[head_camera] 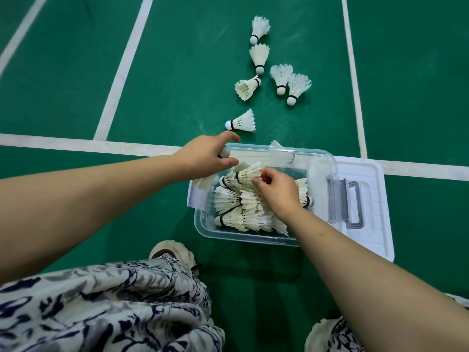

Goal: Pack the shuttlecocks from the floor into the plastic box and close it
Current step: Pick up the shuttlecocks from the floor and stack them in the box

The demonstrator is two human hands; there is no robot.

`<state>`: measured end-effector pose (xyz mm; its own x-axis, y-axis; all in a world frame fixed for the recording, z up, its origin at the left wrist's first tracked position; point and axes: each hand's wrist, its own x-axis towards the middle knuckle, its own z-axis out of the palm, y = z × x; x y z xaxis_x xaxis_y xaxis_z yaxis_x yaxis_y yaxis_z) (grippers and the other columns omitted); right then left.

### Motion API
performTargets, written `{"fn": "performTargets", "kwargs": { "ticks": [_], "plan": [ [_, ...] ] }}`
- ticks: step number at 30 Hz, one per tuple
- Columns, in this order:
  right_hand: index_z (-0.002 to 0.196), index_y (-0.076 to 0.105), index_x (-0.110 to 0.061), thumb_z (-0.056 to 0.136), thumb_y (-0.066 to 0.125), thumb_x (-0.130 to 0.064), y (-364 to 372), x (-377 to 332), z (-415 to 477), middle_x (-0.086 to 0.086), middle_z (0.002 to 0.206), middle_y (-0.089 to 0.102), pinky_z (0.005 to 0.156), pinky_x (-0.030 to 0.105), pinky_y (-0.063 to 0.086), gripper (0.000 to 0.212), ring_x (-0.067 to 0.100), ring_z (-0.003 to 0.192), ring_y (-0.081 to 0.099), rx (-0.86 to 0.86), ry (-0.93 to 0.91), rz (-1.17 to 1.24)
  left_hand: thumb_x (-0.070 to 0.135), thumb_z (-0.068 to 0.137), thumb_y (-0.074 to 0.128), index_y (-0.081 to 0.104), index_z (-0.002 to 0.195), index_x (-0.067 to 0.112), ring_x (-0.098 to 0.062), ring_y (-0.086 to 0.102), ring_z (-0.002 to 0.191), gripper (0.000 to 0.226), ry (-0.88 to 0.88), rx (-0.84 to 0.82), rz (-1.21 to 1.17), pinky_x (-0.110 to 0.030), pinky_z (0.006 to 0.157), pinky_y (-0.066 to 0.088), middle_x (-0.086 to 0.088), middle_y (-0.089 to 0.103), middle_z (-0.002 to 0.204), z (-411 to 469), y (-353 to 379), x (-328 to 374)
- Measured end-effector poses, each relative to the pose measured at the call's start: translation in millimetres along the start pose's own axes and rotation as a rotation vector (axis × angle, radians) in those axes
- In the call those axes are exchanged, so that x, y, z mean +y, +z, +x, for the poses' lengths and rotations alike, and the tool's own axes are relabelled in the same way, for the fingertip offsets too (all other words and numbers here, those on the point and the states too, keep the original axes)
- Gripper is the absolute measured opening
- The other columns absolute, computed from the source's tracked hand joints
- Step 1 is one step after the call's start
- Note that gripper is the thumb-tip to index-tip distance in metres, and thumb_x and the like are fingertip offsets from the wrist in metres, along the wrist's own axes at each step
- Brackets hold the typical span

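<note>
In the plastic box (253, 240) a shuttlecock (247, 174) is pinched by the right hand (276, 190). At the box's ten o'clock a second shuttlecock (224, 151) is held in the curled grip of the left hand (205, 156). Feathers should be nested, not crushed.

Light's bright and even for us, coming from above, so shadows stay soft: one dim patch on the green floor (157, 72), on our side of the plastic box (253, 241), below the fingers (261, 177) of the right hand (278, 191). Pale glare streaks the box wall just right of them. Court lines (121, 69) far above the fingers bow, wide-angle style. The shuttlecock (247, 174) those fingers pinch is sharp; patterned fabric (101, 301) lower down goes soft.
</note>
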<state>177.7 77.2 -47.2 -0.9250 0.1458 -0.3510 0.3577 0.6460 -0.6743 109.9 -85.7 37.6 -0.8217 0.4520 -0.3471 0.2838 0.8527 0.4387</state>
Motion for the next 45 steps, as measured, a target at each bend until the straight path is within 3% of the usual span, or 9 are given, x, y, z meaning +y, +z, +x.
{"fn": "performTargets", "kwargs": {
  "ticks": [9, 14, 20, 27, 32, 37, 39, 42, 45],
  "plan": [
    [0.104, 0.056, -0.032, 0.078, 0.070, -0.042, -5.2, -4.2, -2.1, -0.016, 0.084, 0.057, 0.090, 0.042, 0.047, 0.032, 0.018, 0.094, 0.059, 0.070, -0.001, 0.184, 0.036, 0.089, 0.056, 0.041, 0.131, 0.023, -0.020, 0.048, 0.074, 0.046, -0.006, 0.011, -0.033, -0.027, 0.064, 0.033, 0.006, 0.048, 0.067, 1.1, 0.4, 6.3],
    [0.098, 0.052, -0.031, 0.079, 0.068, -0.030, -18.3, -25.1, -14.8, -0.014, 0.085, 0.049, 0.076, 0.021, 0.042, 0.025, 0.009, 0.083, 0.050, 0.286, -0.186, 0.462, 0.037, 0.086, 0.060, 0.041, 0.131, 0.025, -0.017, 0.048, 0.071, 0.050, 0.010, 0.014, -0.097, -0.024, 0.056, 0.035, 0.009, 0.047, 0.067, 2.6, 2.1, 13.8],
    [0.080, 0.060, -0.030, 0.087, 0.061, -0.022, -28.2, -51.6, -12.0, -0.008, 0.082, 0.058, 0.068, 0.017, 0.040, 0.010, 0.000, 0.074, 0.051, 0.054, -0.242, 0.544, 0.031, 0.081, 0.067, 0.035, 0.137, 0.022, -0.027, 0.061, 0.089, 0.064, 0.119, -0.005, -0.043, -0.030, 0.073, 0.044, -0.007, 0.068, 0.096, 1.1, 6.2, 24.9],
    [0.082, 0.055, -0.026, 0.092, 0.055, -0.032, -21.4, -39.2, -21.7, -0.005, 0.074, 0.053, 0.073, 0.034, 0.042, 0.012, 0.014, 0.074, 0.050, 0.066, 0.029, 0.725, 0.033, 0.086, 0.062, 0.053, 0.123, 0.023, -0.016, 0.050, 0.080, 0.040, -0.020, 0.147, -0.264, -0.022, 0.069, 0.033, 0.002, 0.055, 0.086, 7.4, 4.7, 29.9],
    [0.083, 0.054, -0.016, 0.098, 0.033, -0.048, -19.7, -47.9, -26.7, 0.008, 0.073, 0.061, 0.063, 0.029, 0.048, 0.041, 0.019, 0.065, 0.058, -0.293, 0.365, 0.877, 0.031, 0.080, 0.069, 0.060, 0.106, 0.021, -0.013, 0.050, 0.070, 0.029, 0.033, 0.228, -0.385, -0.021, 0.066, 0.040, 0.006, 0.056, 0.077, 8.5, 8.2, 38.6],
    [0.090, 0.061, -0.016, 0.094, 0.051, -0.032, -28.2, -46.4, -25.1, 0.004, 0.071, 0.068, 0.062, 0.024, 0.054, 0.019, 0.015, 0.068, 0.062, -0.326, 0.487, 1.493, 0.025, 0.075, 0.075, 0.061, 0.101, 0.020, 0.007, 0.052, 0.062, 0.030, 0.118, 0.276, -0.496, -0.007, 0.066, 0.041, 0.008, 0.060, 0.074, 6.6, 12.9, 53.5],
    [0.095, 0.060, -0.022, 0.092, 0.055, -0.021, -33.9, -39.4, -21.8, -0.003, 0.069, 0.069, 0.060, 0.020, 0.051, 0.006, 0.008, 0.064, 0.063, -0.234, 0.451, 1.523, 0.025, 0.075, 0.075, 0.062, 0.108, 0.020, 0.004, 0.057, 0.076, 0.035, 0.132, 0.246, -0.481, -0.013, 0.077, 0.045, 0.009, 0.063, 0.086, 6.7, 13.0, 53.7],
    [0.105, 0.052, -0.022, 0.088, 0.058, -0.004, -46.7, -26.3, -14.5, 0.001, 0.077, 0.067, 0.058, 0.019, 0.049, 0.026, 0.010, 0.063, 0.062, -0.070, 0.347, 1.452, 0.031, 0.074, 0.075, 0.052, 0.129, 0.023, -0.013, 0.053, 0.116, 0.060, 0.144, 0.125, -0.245, -0.019, 0.096, 0.036, 0.002, 0.056, 0.127, 7.2, 16.0, 41.9],
    [0.103, 0.051, -0.018, 0.086, 0.060, 0.001, -60.7, -13.9, -9.4, 0.002, 0.081, 0.060, 0.058, 0.016, 0.048, 0.027, 0.012, 0.067, 0.058, 0.125, 0.193, 1.021, 0.038, 0.074, 0.073, 0.026, 0.144, 0.033, -0.016, 0.035, 0.134, 0.084, 0.127, -0.018, -0.060, -0.026, 0.106, 0.028, 0.002, 0.032, 0.150, 4.2, 20.0, 24.3]
  ]
}}
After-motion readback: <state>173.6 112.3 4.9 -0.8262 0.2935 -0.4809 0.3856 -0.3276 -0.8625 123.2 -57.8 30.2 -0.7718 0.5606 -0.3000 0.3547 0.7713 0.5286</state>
